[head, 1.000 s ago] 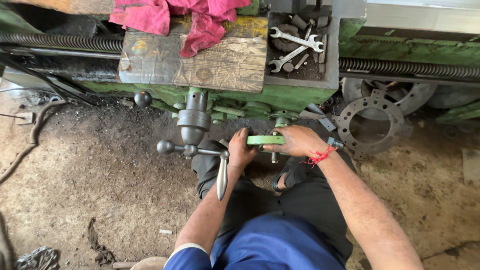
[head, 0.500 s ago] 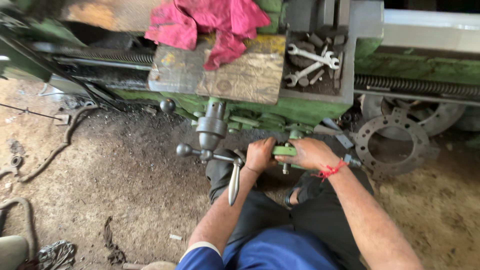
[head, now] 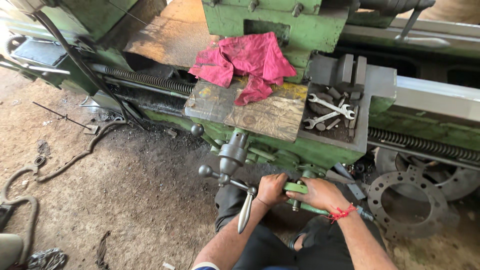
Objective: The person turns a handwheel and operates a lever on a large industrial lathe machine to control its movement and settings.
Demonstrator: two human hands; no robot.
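Green handwheel [head: 296, 188] in the closed fingers of left hand [head: 272, 190] and right hand [head: 320, 194], below pink rag [head: 246, 62].

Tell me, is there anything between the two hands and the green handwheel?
Nothing visible: the left hand and the right hand both already grip the green handwheel. The grey crank handle hangs beside the left hand.

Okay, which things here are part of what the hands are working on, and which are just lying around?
In hand:
left hand
right hand
green handwheel, gripped by both
lathe

Lying about:
red rag
spanners
steel flange on floor
crank handle, untouched
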